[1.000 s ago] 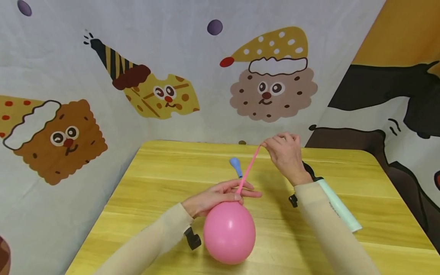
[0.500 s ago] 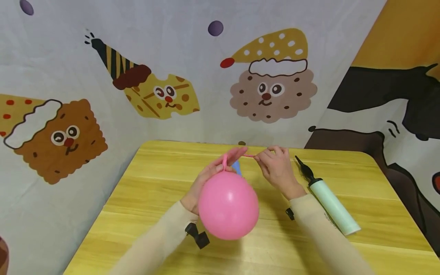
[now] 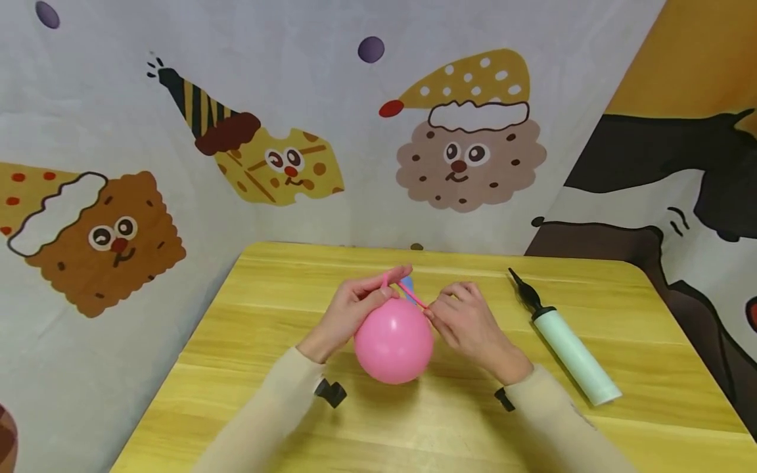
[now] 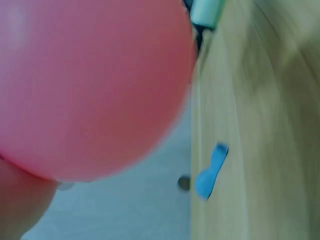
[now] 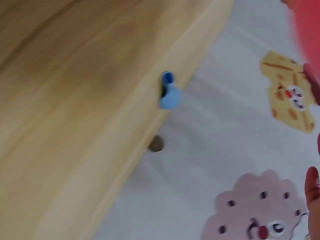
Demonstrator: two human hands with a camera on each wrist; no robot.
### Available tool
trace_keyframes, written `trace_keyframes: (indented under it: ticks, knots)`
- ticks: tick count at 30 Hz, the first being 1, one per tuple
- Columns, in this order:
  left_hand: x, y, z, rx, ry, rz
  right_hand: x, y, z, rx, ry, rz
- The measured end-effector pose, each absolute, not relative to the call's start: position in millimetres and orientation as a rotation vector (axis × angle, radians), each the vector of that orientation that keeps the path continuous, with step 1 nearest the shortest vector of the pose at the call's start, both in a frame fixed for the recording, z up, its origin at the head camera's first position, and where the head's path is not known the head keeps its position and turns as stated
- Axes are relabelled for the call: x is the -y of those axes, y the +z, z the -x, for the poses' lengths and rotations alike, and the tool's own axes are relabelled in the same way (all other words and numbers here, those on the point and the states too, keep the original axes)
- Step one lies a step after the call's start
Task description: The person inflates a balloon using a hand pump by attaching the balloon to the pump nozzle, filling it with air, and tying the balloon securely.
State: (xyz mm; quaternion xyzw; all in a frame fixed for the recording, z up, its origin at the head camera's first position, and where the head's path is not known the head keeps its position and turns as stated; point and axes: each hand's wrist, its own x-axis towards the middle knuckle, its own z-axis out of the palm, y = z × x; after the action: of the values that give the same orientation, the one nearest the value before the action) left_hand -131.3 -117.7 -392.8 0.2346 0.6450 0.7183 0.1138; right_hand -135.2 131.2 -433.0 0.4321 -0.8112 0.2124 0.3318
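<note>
An inflated pink balloon is held up over the table in the head view. My left hand pinches its neck between thumb and fingers at the top, other fingers pointing away to the right. The stretched neck passes around the left fingers and comes down to the right. My right hand pinches the neck's end, close beside the balloon's right side. In the left wrist view the balloon fills the upper left. Only a strip of the balloon shows in the right wrist view, near some fingertips.
A flat blue balloon lies near the far edge of the wooden table, partly hidden behind the hands in the head view. A mint-green hand pump with a black nozzle lies on the right. A cartoon-printed cloth hangs behind.
The right hand has drawn the neck around the left fingers, moving down and toward the balloon. The left hand rose and turned, lifting the balloon. The neck's stretched end has shortened.
</note>
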Motion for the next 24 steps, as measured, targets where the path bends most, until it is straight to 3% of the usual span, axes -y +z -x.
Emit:
trace_keyframes:
  ticks: [8,17,24]
  knots:
    - [120.3,-384.1,132.1,-2.293,1.586,-0.974,-113.2,-409.7,125.2,2.145,0.473,-1.164]
    - [119.7,-395.7,120.3,-1.444,1.871,-0.697,-127.8,-404.2,146.1,2.288,0.613,-0.918]
    - [103.9,-402.6,105.8,-1.271,1.982,-0.614,-152.0,-417.6,166.3,2.292,0.482,-0.731]
